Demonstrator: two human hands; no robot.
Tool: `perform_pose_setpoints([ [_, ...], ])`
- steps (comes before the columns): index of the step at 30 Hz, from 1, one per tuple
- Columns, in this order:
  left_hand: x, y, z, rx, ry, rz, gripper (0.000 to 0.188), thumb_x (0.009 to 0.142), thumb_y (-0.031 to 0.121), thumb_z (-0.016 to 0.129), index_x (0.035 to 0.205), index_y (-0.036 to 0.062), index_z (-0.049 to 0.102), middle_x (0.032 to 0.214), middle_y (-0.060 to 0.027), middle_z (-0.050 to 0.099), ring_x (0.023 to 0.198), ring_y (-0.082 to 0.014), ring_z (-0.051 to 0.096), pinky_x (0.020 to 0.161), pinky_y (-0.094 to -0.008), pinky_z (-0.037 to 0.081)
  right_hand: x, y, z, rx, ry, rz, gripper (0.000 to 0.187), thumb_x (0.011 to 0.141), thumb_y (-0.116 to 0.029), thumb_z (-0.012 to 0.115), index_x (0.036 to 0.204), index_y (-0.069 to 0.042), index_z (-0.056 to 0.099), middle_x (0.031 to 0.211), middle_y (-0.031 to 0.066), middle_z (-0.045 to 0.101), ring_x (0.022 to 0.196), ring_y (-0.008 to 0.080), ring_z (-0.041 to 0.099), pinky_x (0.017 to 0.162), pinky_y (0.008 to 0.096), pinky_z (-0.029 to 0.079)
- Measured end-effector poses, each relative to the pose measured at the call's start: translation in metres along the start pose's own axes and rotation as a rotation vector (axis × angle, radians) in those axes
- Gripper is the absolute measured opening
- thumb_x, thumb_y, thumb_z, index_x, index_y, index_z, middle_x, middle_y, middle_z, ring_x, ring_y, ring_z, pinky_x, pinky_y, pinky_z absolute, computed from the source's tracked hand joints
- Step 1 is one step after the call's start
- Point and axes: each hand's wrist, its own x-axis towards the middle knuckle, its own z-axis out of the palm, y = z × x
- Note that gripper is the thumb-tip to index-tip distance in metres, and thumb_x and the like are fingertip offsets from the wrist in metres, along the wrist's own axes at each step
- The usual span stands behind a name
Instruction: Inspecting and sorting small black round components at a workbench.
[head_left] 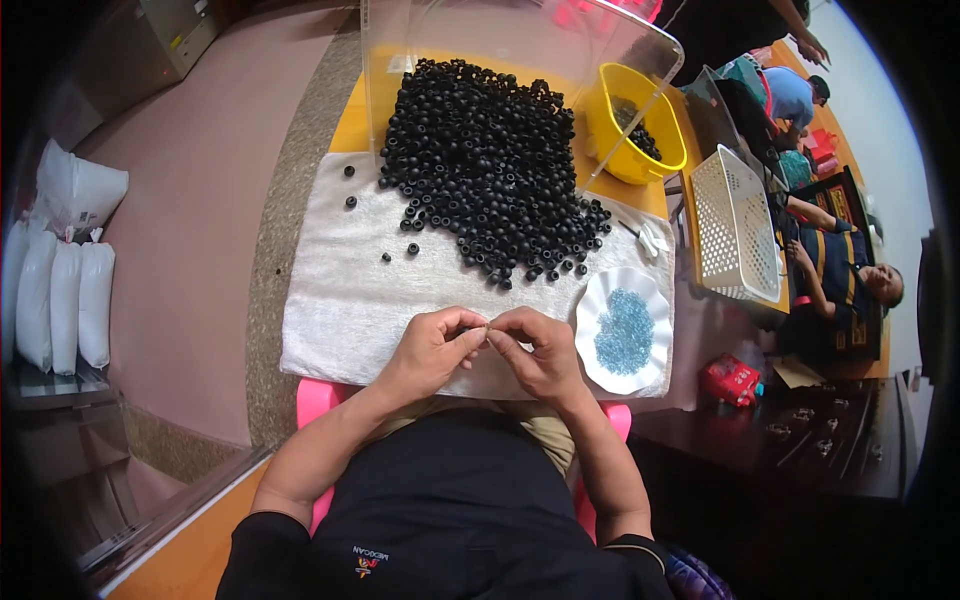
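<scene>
Both my hands meet low over the front of a white cloth (345, 300). My left hand (430, 352) and my right hand (540, 358) pinch with thumbs and forefingers touching, and whatever lies between the tips is too small to make out. Beyond them spreads a heap of small black round parts with holes (480, 160), a few lying loose on the cloth. Close to my right hand stands a white wavy-rimmed dish (652, 298) holding small pale-blue translucent pieces (624, 335).
A clear plastic bin (640, 50) surrounds the far part of the heap. Beside it sits a yellow tub (665, 125) containing more black parts. A small white object (650, 240) lies near the cloth's right edge. Further right are a white perforated basket (735, 220) and other people; white sacks (65, 300) stand left.
</scene>
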Motion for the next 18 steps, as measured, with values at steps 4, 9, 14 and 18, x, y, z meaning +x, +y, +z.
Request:
perform_pose_setpoints([
  [4, 0.003, -0.001, -0.001, 0.005, -0.017, -0.044, 0.019, 0.098, 0.012, 0.059, 0.107, -0.003, 0.063, 0.085, -0.0023, 0.064, 0.071, -0.0058, 0.058, 0.064, -0.02, 0.049, 0.004, 0.002, -0.007, -0.269, 0.009, -0.354, 0.017, 0.08, 0.005, 0.069, 0.094, -0.002, 0.063, 0.088, 0.0113, 0.067, 0.079, 0.0246, 0.067, 0.067, 0.0301, 0.053],
  [9, 0.006, 0.002, -0.002, 0.012, -0.042, -0.086, 0.02, 0.097, 0.014, 0.061, 0.106, -0.002, 0.065, 0.084, -0.0015, 0.065, 0.069, -0.0056, 0.058, 0.062, -0.0207, 0.049, -0.001, -0.003, -0.009, -0.374, 0.006, -0.411, 0.022, 0.075, 0.006, 0.07, 0.093, -0.004, 0.062, 0.091, 0.0122, 0.066, 0.079, 0.0288, 0.065, 0.066, 0.0342, 0.053],
  [14, 0.0, -0.003, 0.006, 0.141, 0.002, -0.107, 0.016, 0.097, 0.012, 0.059, 0.105, -0.001, 0.064, 0.084, -0.001, 0.064, 0.071, -0.0064, 0.058, 0.064, -0.0221, 0.049, -0.008, 0.002, -0.012, -0.181, 0.014, -0.258, 0.012, 0.082, -0.002, 0.071, 0.091, 0.0, 0.063, 0.086, 0.0135, 0.066, 0.075, 0.0246, 0.066, 0.067, 0.0326, 0.051],
  [18, -0.003, 0.001, 0.012, 0.179, -0.006, -0.03, 0.016, 0.097, 0.011, 0.059, 0.106, -0.0016, 0.064, 0.085, -0.0007, 0.064, 0.072, -0.0055, 0.057, 0.066, -0.0209, 0.048, -0.011, -0.007, -0.009, -0.115, 0.016, 0.025, 0.013, 0.092, -0.011, 0.066, 0.091, 0.002, 0.065, 0.076, 0.0105, 0.066, 0.068, 0.0148, 0.063, 0.062, 0.0286, 0.05],
])
